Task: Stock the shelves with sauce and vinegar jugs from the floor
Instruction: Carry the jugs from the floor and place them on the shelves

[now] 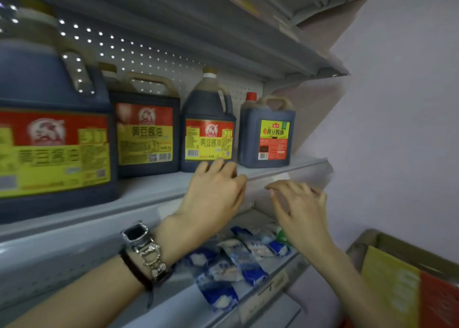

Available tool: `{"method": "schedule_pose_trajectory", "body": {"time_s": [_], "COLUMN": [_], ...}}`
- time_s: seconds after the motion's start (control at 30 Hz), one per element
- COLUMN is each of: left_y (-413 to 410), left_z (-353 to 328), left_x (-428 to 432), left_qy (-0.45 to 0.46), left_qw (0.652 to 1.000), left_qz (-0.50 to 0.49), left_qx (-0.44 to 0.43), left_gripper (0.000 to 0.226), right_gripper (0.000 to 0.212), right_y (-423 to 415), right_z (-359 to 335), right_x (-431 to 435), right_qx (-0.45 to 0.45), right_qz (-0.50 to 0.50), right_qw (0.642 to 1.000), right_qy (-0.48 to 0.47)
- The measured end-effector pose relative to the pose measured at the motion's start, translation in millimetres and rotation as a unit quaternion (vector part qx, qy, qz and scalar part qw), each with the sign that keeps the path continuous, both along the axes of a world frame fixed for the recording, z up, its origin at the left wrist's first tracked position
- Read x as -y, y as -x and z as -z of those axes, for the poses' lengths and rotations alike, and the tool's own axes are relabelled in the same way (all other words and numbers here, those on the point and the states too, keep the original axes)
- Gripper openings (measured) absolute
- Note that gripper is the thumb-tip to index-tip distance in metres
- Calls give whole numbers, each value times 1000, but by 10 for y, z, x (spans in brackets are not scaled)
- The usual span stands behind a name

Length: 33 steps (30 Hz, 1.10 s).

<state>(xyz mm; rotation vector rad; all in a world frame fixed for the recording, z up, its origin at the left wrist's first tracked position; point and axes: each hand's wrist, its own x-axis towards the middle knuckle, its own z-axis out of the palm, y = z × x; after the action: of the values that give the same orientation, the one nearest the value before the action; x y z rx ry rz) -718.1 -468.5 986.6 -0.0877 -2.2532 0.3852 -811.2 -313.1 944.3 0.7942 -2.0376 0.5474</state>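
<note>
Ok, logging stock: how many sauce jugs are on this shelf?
4 in a row: large jug far left, square jug next, round jug third, red-capped jug rightmost. A fifth may hide behind the square jug.

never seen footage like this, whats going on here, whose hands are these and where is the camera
There is no machine here. One wide camera sits on a person's head and looks forward and down, so both arms are the wearer's own. The left hand, with a watch on its wrist, and the right hand hold nothing. Their fingers are relaxed, at the front edge of a grey shelf. Four dark sauce jugs stand in front on that shelf. The left fingertips are by the base of the round jug; I cannot tell if they touch it. Blue and white packets lie on the shelf below, and a box sits at lower right.
</note>
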Motion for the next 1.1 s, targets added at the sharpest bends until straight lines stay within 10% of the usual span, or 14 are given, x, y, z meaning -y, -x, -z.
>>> {"method": "schedule_pose_trajectory", "body": {"time_s": [1.1], "left_y": [-2360], "left_z": [1300], "left_x": [-639], "left_qy": [-2], "left_qw": [974], "left_qz": [223], "left_qx": [36], "left_gripper": [31], "right_gripper": [20], "right_y": [-3401], "right_z": [904], "right_x": [-838], "right_qx": [30], "right_qz": [281], "right_qw": [944], "right_qy": [-168]}}
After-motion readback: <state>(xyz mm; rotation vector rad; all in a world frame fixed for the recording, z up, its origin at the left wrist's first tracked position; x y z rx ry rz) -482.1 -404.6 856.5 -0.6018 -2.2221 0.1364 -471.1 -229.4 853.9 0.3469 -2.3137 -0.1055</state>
